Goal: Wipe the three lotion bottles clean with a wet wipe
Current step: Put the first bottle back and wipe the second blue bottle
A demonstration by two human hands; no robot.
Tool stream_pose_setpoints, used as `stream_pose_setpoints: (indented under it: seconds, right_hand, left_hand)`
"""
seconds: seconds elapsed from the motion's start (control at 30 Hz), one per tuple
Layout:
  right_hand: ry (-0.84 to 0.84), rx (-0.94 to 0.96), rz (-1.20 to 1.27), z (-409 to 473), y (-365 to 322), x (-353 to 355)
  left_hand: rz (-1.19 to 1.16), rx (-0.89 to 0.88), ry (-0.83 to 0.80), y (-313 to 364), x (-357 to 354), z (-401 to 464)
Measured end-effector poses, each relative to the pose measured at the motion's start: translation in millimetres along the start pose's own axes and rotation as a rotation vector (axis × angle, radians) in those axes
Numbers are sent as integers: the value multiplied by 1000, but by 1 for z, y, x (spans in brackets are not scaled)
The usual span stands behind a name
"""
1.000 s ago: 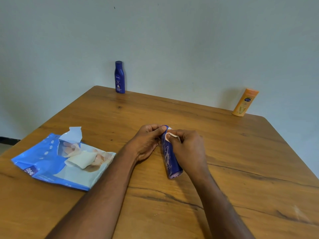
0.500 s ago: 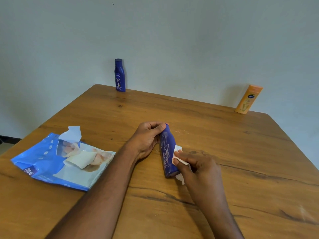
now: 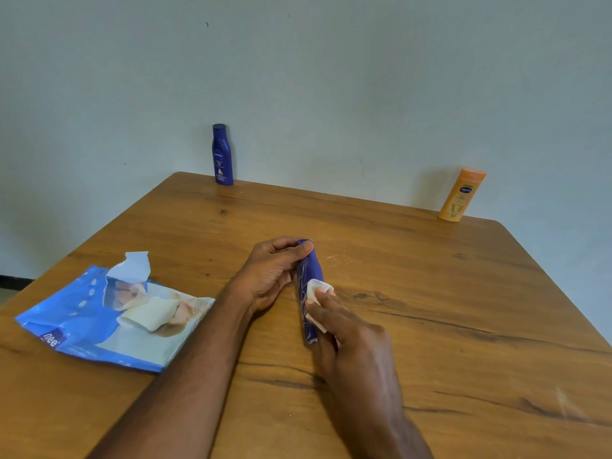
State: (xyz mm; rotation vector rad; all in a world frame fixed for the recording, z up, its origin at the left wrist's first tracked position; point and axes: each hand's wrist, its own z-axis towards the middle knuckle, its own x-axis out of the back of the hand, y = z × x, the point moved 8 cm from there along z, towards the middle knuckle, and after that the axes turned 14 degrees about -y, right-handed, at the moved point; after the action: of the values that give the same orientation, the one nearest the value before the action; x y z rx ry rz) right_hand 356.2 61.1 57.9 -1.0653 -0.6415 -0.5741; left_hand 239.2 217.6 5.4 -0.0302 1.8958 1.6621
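Risk: left hand [image 3: 271,276] fingers pinch only the dark blue plastic lotion bottle's [image 3: 307,293] cap end; right hand [image 3: 351,336] fingers, clamped on the white wet wipe [image 3: 316,289], could push it loose.

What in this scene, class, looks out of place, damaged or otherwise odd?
The wipes pack on the table lies open, its flap sticking up and a wipe poking out. Faint whitish smears mark the wood beside the blue bottle that the left hand holds and the right hand wipes. Nothing looks spilled.
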Motion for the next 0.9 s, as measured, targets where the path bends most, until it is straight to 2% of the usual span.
stream_pose_setpoints:
  seconds: [0.2, 0.37, 0.63, 0.9]
  right_hand:
    - [23, 27, 54, -15, 6, -7]
    - [-42, -65, 48, -10, 15, -13]
    - [-94, -202, 79, 3, 21, -9]
    - [-168, -181, -167, 73, 12, -19]
  left_hand:
    - [-36, -2, 46, 6, 7, -4]
    - [-97, -5, -22, 7, 4, -5]
    - [-151, -3, -17, 2, 5, -2]
    - [-84, -16, -52, 1, 2, 1]
